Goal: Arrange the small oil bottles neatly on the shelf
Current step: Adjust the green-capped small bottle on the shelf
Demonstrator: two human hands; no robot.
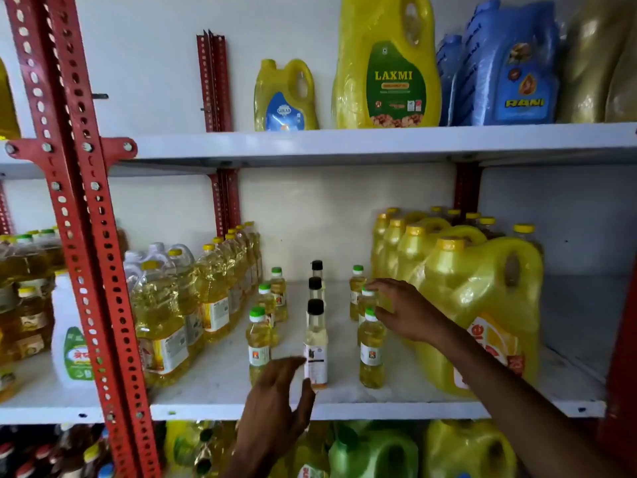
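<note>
1. Reaching up from the shelf edge, your left hand is spread loose, fingers released, at the base of the front black-capped bottle; whether it touches, you cannot tell.
2. Small oil bottles stand in three rows on the white shelf: green-capped left row, black-capped slim clear centre row, green-capped right row.
3. Your right hand curls around the middle right-row bottle, grasping it.
4. Glossy yellow handled jugs sit just right.

Two bare hands, left, right, bare forearms, no sleeves visible
</note>
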